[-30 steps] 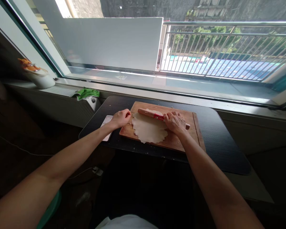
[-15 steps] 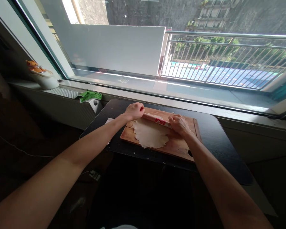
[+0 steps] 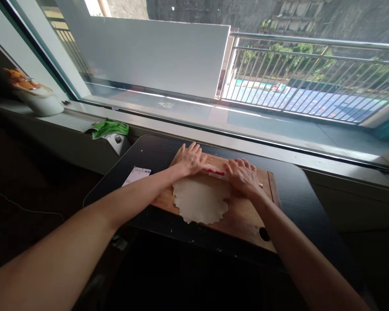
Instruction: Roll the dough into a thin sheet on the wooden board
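Observation:
A thin, ragged-edged sheet of pale dough (image 3: 201, 201) lies on a wooden cutting board (image 3: 243, 220). Across its far part is a rolling pin (image 3: 215, 171) with a red and white label, only its middle showing between my hands. My left hand (image 3: 192, 160) rests palm down on the pin's left end, fingers stretched forward and apart. On the right end lies my right hand (image 3: 243, 175), also flat with fingers extended. Both pin ends are hidden under the hands.
The board sits on a black table (image 3: 311, 216). A lit phone (image 3: 138, 173) lies left of the board, partly behind my left forearm. Beyond are a window sill, a radiator with a green cloth (image 3: 110, 128), and a white pot (image 3: 43, 103).
Both hands have gone from curled fingers around the rolling pin to flat, stretched fingers on it. The view has shifted, and more of the phone shows.

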A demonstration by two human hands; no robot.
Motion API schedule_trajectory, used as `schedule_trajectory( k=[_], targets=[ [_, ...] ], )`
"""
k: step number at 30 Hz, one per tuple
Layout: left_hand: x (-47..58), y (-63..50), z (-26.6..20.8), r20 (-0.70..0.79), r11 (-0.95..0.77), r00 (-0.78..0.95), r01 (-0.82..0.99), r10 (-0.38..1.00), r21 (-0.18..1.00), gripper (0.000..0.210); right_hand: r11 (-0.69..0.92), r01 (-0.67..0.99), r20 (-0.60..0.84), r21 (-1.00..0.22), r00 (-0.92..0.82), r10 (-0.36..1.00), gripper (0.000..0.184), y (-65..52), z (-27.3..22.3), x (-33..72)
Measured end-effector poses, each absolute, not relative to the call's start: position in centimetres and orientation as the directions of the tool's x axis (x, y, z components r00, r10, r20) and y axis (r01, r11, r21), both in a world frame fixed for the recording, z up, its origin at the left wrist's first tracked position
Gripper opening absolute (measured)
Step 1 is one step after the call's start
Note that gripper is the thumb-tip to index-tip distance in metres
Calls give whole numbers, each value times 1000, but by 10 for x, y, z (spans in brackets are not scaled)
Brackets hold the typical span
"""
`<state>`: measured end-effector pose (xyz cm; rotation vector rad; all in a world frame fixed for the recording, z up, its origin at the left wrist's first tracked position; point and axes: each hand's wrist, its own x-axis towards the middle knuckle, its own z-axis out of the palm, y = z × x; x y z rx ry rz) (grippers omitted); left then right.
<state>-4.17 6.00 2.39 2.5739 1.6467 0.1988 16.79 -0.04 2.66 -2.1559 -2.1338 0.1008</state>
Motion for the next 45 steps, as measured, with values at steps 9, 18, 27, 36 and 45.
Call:
schedule_trajectory(
  k=[9, 18, 27, 36, 45],
  targets=[
    [-51, 52, 21, -6, -611, 619, 777, 786, 150, 57, 229, 973, 63, -35, -227, 972, 56, -11, 15, 166],
    [-35, 79, 30, -103, -522, 541, 836, 834, 169, 58, 54, 994, -14, -94, -55, 998, 55, 21, 27, 169],
    [-25, 91, 29, -11, -478, 487, 861, 873, 173, 58, 78, 995, 134, -69, -68, 989, 55, 34, 20, 174],
    [-48, 55, 20, 0, -587, 594, 796, 805, 149, 56, 279, 956, 55, -89, -275, 960, 54, -8, 12, 172],
    [-32, 82, 27, -116, -492, 511, 856, 852, 158, 59, 89, 985, -42, -147, -96, 995, 59, 21, 24, 172]
  ],
)
